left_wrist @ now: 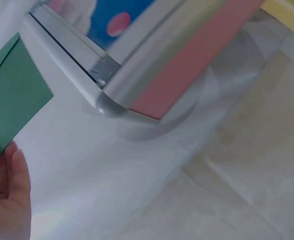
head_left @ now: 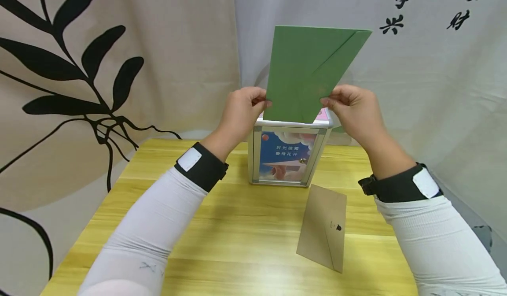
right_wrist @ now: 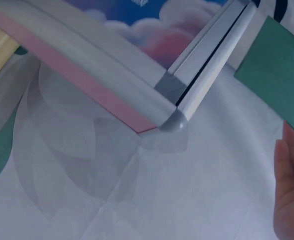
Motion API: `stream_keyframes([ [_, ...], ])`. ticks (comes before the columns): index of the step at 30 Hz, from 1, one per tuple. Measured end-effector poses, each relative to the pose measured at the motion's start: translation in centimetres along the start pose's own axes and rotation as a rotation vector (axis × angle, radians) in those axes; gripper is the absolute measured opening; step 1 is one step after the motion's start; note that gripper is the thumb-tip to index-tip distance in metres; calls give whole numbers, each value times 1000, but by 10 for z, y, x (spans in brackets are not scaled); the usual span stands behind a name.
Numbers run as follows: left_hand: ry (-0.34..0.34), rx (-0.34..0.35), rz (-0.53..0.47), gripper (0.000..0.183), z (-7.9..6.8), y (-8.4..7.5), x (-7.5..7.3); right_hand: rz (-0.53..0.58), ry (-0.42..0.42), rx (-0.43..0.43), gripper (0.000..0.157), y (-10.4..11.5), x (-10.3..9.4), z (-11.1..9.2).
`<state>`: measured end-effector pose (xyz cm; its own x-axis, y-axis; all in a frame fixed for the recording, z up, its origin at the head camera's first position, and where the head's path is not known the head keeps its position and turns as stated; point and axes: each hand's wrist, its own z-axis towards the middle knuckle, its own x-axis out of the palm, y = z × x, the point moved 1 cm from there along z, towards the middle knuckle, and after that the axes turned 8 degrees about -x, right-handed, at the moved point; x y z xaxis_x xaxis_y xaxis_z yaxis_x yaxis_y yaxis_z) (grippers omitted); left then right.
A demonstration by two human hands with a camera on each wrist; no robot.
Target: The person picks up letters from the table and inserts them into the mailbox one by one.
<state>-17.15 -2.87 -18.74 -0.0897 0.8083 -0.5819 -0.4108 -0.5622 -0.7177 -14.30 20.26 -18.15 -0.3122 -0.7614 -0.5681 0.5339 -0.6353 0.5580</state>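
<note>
A green envelope (head_left: 309, 71) stands upright above the front of a silver-framed letter box (head_left: 289, 155) with a blue picture panel and a small lock. My left hand (head_left: 243, 111) pinches its left edge between thumb and fingers, low down. On the opposite edge, the right hand (head_left: 354, 111) pinches it at about the same height. The envelope's lower edge overlaps the box's top in the head view, and the top surface behind it is mostly hidden. Both wrist views show the box's corner beside the envelope, the left hand (left_wrist: 7, 185) and the right hand (right_wrist: 291, 185) each at its edge.
A brown envelope (head_left: 322, 230) with a small dark mark lies on the wooden table (head_left: 222, 243), in front of the box and to its right. Behind the table hangs a pale curtain (head_left: 190, 58) printed with black leaves and characters.
</note>
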Motion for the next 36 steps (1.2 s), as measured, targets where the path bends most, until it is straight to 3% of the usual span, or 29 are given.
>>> stream_keyframes([
  [8, -52, -42, -11, 14, 21, 12, 10, -56, -116, -149, 7, -8, 15, 15],
  [14, -59, -43, 44, 18, 30, 21, 20, -123, -143, -181, 7, -20, 24, 19],
  [16, -62, -43, 55, 20, 32, 22, 22, -139, -132, -163, 8, -23, 25, 20],
  [24, -11, -68, 90, 21, 37, 30, 31, -96, -41, 45, 12, -35, 32, 23],
  [30, 19, -119, 30, 11, 38, 36, 31, -121, 13, 96, 14, -42, 41, 25],
  [36, -16, -127, -85, 15, 38, 29, 22, -164, 69, 157, 16, -50, 47, 22],
])
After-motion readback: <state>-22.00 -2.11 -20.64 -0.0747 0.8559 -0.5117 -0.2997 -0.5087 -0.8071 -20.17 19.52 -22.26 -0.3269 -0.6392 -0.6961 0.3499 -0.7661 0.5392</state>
